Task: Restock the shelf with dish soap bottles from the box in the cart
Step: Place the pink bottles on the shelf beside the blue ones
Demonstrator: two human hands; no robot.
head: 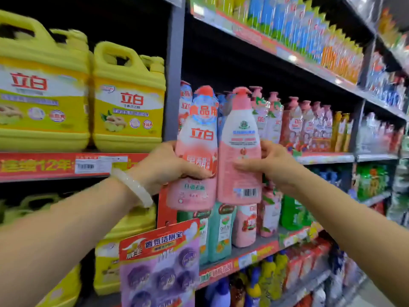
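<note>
**Two pink bottles held at shelf front**

The left hand (168,165) grips the left pink bottle (197,151), label facing out. The right hand (272,162) pinches the right pink bottle (240,147), barcode side facing out. Both bottles touch, upright, before the shelf (325,158) row of similar bottles (296,125). Yellow jugs (128,98) stand left.

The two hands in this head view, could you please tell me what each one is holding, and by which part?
The left hand grips one pink bottle around its middle; the right hand grips another pink bottle around its middle, its barcode side facing the camera.
</note>
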